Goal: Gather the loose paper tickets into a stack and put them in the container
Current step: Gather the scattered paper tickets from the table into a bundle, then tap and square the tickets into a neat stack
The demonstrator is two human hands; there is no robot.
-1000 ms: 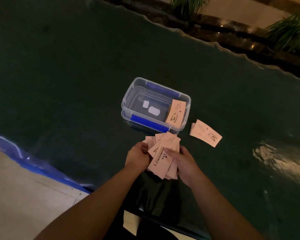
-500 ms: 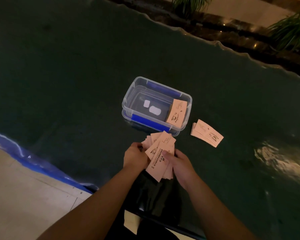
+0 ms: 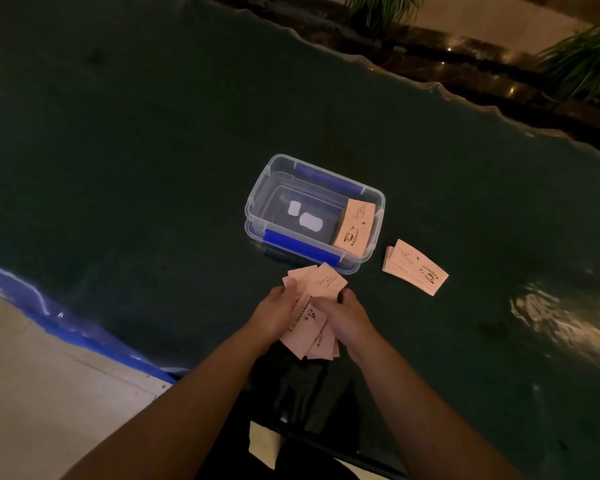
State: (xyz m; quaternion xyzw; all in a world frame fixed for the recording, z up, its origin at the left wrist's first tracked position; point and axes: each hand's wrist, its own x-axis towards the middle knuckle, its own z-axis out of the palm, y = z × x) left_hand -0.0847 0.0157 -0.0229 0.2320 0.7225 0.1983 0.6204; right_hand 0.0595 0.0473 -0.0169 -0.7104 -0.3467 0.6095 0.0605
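Note:
Both hands hold a loose bundle of pink paper tickets [image 3: 321, 289] just in front of the container. My left hand [image 3: 276, 311] grips the bundle's left side, and my right hand [image 3: 343, 315] closes over its right side. The tickets fan out unevenly above and below my fingers. The clear plastic container [image 3: 257, 202] with blue clips stands open on the dark green table, with a stack of tickets [image 3: 354, 226] leaning inside its right end. Another small stack of tickets [image 3: 414, 266] lies on the table to the container's right.
The dark green table [image 3: 153, 150] has a wavy far edge and a blue-trimmed near edge [image 3: 66, 323] at the left. Potted plants [image 3: 582, 60] stand beyond the far edge. A bright reflection [image 3: 555, 320] shows on the table at the right.
My hands have drawn closer together around the bundle. The fanned tickets have been pushed into a tighter bunch, and my right hand now covers more of them.

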